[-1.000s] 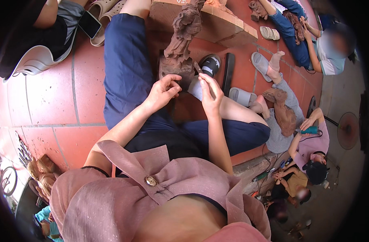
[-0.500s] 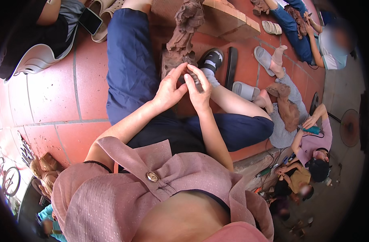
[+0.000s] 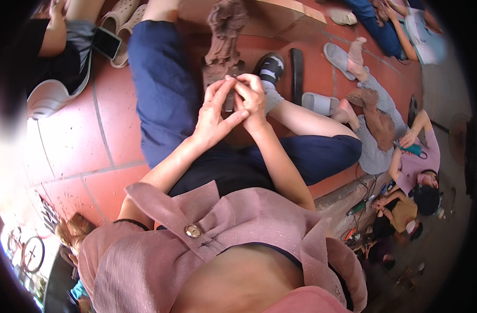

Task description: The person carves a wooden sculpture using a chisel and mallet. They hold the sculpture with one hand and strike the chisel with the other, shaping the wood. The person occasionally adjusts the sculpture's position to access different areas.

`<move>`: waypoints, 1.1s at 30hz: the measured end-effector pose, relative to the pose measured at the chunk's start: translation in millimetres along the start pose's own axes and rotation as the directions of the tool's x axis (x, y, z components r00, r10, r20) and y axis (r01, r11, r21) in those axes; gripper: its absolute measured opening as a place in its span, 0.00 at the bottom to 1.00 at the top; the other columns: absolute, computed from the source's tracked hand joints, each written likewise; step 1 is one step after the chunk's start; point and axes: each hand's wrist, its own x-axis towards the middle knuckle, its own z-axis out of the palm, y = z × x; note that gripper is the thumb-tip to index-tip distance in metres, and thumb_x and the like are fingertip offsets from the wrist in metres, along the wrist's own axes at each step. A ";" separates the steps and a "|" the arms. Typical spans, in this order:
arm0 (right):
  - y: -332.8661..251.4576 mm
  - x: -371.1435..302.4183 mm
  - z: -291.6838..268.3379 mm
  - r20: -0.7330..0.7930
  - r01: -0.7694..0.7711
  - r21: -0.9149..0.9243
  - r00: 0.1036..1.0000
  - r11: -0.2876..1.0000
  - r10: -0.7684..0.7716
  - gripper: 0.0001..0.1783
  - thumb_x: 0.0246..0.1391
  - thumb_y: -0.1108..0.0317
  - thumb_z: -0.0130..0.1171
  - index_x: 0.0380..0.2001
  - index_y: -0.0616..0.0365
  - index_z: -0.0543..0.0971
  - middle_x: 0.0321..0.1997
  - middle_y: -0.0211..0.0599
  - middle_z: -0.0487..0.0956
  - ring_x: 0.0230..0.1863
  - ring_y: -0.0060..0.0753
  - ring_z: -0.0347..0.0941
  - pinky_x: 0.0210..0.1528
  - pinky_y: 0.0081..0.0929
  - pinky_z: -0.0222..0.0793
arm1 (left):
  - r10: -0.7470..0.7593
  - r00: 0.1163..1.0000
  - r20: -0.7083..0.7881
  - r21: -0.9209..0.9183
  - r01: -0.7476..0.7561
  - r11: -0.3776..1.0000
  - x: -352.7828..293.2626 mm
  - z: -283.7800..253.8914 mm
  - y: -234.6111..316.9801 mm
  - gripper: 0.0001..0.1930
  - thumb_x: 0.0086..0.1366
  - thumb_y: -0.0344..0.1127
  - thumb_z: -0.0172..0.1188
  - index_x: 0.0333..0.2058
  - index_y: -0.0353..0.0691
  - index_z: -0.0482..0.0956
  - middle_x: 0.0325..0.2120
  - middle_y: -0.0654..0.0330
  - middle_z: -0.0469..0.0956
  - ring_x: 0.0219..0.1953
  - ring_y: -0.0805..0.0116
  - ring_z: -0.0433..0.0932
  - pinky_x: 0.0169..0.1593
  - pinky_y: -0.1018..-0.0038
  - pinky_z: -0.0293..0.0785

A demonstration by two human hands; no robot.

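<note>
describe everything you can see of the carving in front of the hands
The carving is reddish-brown and matte, apparently wood, with a rough, ridged surface. A thick, knobbly upper part leads down through fold-like ridges to a blockier base. It seems to stand upright between the blue trouser leg and the shoe; the picture edge cuts off its top. The left hand and right hand partly hide the base; whether they touch it is unclear.

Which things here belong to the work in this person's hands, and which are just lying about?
Seem to belong to the job:
the left hand and right hand, meeting
the dark piece between them, mostly hidden
the brown carving just beyond them

Seem to be just lying about:
the beige clogs
the phone
the long black strip
</note>
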 end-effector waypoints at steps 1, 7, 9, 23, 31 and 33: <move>2.0 0.6 0.0 0.000 0.029 0.027 1.000 0.999 -0.029 0.19 0.38 0.80 0.60 0.38 0.56 0.82 0.37 0.40 0.74 0.36 0.42 0.73 0.37 0.34 0.71 | 0.039 0.999 -0.004 0.032 -0.039 0.999 4.9 5.3 -2.9 0.37 0.55 0.43 0.67 0.61 0.37 0.64 0.57 0.46 0.62 0.55 0.52 0.69 0.55 0.65 0.69; 0.5 20.9 -7.4 0.050 0.044 0.152 0.997 0.987 -0.052 0.12 0.41 0.80 0.60 0.34 0.63 0.78 0.39 0.41 0.76 0.39 0.41 0.76 0.38 0.30 0.74 | 0.083 0.994 -0.071 0.023 -0.082 0.996 17.7 2.7 2.5 0.22 0.65 0.34 0.55 0.56 0.33 0.70 0.56 0.47 0.69 0.58 0.53 0.68 0.61 0.66 0.64; 7.3 20.8 -0.6 0.012 0.055 0.181 0.998 0.982 -0.058 0.13 0.37 0.79 0.63 0.32 0.60 0.79 0.39 0.39 0.76 0.39 0.42 0.76 0.39 0.31 0.74 | 0.088 0.995 -0.050 -0.001 -0.088 0.996 18.2 3.1 3.2 0.20 0.67 0.31 0.52 0.56 0.31 0.70 0.56 0.49 0.69 0.59 0.57 0.67 0.62 0.69 0.62; 7.4 10.4 4.9 0.106 0.024 0.062 0.994 0.998 -0.031 0.18 0.28 0.74 0.68 0.30 0.55 0.80 0.35 0.33 0.77 0.39 0.40 0.75 0.42 0.34 0.72 | 0.062 0.994 0.085 0.111 -0.071 0.991 2.6 -1.2 -6.3 0.15 0.68 0.32 0.53 0.52 0.35 0.74 0.58 0.45 0.64 0.58 0.52 0.67 0.60 0.66 0.64; 8.6 4.9 10.4 0.083 0.046 0.082 0.995 0.996 -0.053 0.15 0.32 0.75 0.64 0.30 0.56 0.79 0.38 0.36 0.80 0.47 0.44 0.73 0.49 0.37 0.72 | 0.060 0.995 0.074 0.108 -0.067 0.992 -1.1 1.9 -8.2 0.13 0.69 0.33 0.52 0.49 0.35 0.75 0.58 0.44 0.63 0.58 0.52 0.67 0.59 0.67 0.64; 10.7 8.4 9.6 0.104 0.060 0.089 0.992 0.994 -0.070 0.16 0.31 0.75 0.65 0.31 0.56 0.79 0.39 0.37 0.79 0.47 0.44 0.73 0.49 0.37 0.72 | -0.013 0.997 0.080 0.042 0.009 0.999 0.9 0.3 -6.4 0.14 0.69 0.31 0.52 0.50 0.34 0.75 0.59 0.48 0.63 0.61 0.55 0.64 0.61 0.69 0.60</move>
